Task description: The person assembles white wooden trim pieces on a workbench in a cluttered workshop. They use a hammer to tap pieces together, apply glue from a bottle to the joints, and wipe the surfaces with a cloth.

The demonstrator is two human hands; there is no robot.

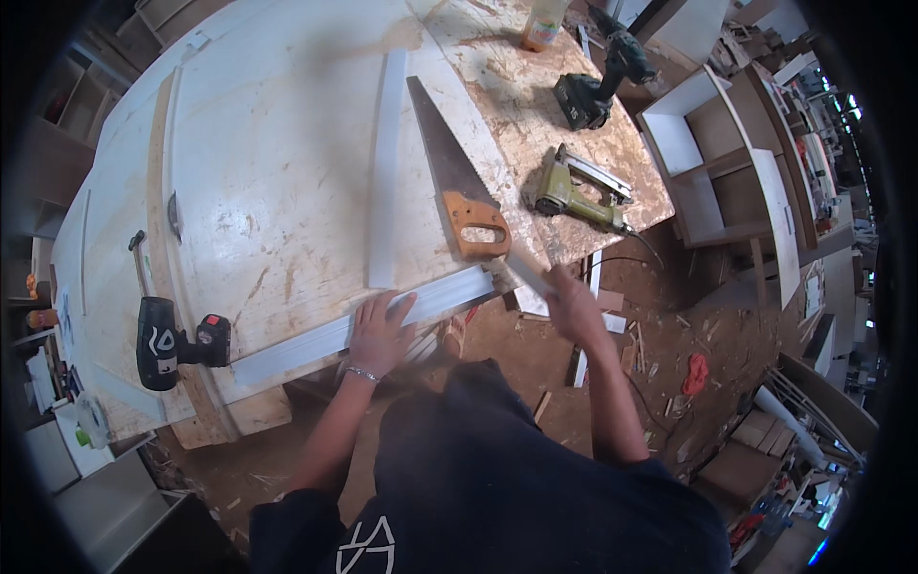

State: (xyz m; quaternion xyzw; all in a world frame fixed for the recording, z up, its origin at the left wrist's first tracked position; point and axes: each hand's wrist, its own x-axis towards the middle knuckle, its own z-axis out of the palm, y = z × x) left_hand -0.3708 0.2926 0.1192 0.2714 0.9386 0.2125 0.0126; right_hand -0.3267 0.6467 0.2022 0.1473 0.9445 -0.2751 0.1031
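My left hand (381, 333) lies on a white grooved moulding (311, 339) along the table's near edge, fingers spread over its top. Off the moulding's right end, my right hand (577, 304) is closed round a short pale flat strip (528, 272), slightly blurred; its exact kind is unclear. Just beyond, a handsaw (451, 165) with a wooden handle lies flat, blade pointing away. Left of the saw, a long white strip (386, 177) runs away from me, its near end close to the moulding.
A cordless drill (159, 342) stands at the table's left. Another drill (604, 78), a green nail gun (577, 191) with a hose and a bottle (542, 27) occupy the right side. Open cabinet boxes (703, 143) stand beyond. Wood scraps and a red bundle (695, 374) litter the floor.
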